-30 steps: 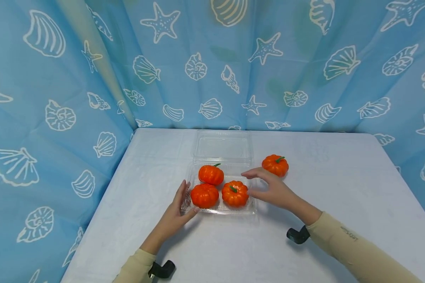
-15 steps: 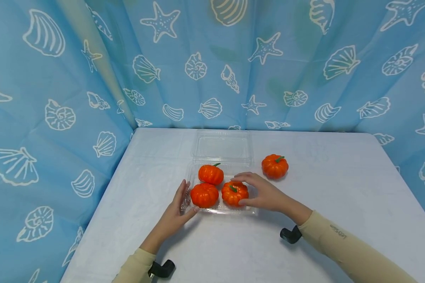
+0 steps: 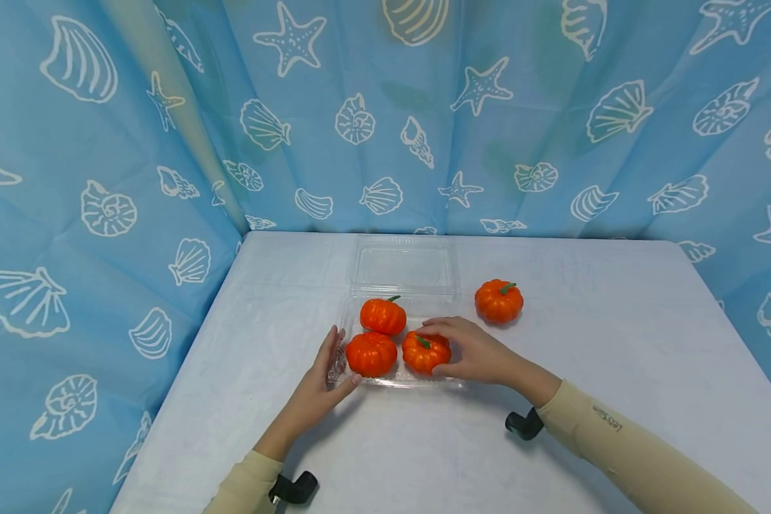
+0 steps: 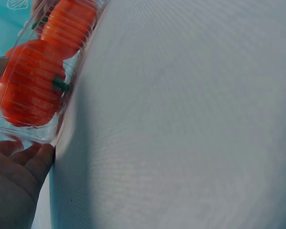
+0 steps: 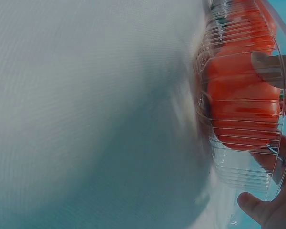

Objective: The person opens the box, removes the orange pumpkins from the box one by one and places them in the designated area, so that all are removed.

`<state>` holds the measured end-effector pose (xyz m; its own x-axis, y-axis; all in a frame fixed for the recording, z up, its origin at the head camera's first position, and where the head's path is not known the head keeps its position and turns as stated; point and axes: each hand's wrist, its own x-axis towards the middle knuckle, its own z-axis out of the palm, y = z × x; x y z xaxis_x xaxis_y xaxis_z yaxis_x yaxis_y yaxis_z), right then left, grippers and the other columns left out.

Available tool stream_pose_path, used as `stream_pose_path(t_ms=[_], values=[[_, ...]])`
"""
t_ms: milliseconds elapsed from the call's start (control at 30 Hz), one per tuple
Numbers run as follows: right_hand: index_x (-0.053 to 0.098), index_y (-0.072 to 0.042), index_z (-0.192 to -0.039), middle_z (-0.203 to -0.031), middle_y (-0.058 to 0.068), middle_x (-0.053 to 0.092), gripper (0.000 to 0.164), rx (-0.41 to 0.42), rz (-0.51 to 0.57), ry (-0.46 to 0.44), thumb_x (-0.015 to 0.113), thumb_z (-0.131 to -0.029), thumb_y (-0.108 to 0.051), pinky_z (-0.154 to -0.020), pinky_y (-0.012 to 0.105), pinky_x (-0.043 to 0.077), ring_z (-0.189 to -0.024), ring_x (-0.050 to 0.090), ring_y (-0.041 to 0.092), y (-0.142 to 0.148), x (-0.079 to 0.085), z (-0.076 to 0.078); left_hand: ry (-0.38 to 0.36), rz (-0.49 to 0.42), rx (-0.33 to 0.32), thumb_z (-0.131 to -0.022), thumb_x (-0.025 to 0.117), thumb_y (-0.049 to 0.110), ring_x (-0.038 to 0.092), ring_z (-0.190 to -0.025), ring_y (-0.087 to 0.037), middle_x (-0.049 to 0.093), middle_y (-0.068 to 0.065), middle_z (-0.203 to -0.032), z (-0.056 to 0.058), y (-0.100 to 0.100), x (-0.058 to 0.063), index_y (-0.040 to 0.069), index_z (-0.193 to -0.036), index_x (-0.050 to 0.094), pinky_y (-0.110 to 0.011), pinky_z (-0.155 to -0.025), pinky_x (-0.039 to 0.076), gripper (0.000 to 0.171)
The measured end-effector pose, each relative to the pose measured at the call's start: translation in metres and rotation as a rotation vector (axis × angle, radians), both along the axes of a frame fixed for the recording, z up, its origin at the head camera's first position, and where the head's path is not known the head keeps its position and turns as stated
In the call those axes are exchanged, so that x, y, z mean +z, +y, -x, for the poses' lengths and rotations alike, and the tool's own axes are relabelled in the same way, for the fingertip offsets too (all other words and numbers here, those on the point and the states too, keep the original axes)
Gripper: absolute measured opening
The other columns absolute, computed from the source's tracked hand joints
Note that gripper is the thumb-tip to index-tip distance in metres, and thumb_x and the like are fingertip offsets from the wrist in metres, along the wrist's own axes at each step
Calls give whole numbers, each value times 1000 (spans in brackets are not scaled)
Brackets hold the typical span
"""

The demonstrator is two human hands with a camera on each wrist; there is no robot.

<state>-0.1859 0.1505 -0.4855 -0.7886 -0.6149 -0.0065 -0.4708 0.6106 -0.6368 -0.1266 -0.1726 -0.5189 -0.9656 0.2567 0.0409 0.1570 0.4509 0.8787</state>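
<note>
A clear plastic clamshell box [image 3: 459, 378] lies with its lid folded back on the white table. Inside it sit three small orange pumpkins: a back-left one [image 3: 383, 317], a front-left one [image 3: 371, 355] and a right one [image 3: 424, 359]. My right hand [image 3: 478, 351] reaches over the box's right side and holds the right pumpkin, thumb at its front and fingers behind. My left hand [image 3: 315, 392] rests against the box's left side and front-left corner, fingers fairly straight. Through the clear wall in the right wrist view shows the right pumpkin [image 5: 243, 109].
A fourth orange pumpkin [image 3: 499, 302] with a green stem stands on the table, right of the box. The open lid [image 3: 403, 263] lies flat behind the box. A blue curtain [image 3: 385, 157] with shell prints hangs beyond the white table [image 3: 585, 321].
My right hand has moved left from beside the box onto the right pumpkin and closed its fingers around it. My left hand has stayed at the box's left side.
</note>
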Motion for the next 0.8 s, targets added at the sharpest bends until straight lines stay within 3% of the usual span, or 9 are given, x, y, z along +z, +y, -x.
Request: stream_pose_path(t_ms=[800], values=[[60,-23,-142,-146,4,53,63,-12,43,-8,83,-84,-39,-106,55,48,-134,47,29,2,-1,-1,11,2,3,-92,75,29,27,-152,-28,28,-10,-166,0,1,1,9,-164,10,-49,-121,22,99]])
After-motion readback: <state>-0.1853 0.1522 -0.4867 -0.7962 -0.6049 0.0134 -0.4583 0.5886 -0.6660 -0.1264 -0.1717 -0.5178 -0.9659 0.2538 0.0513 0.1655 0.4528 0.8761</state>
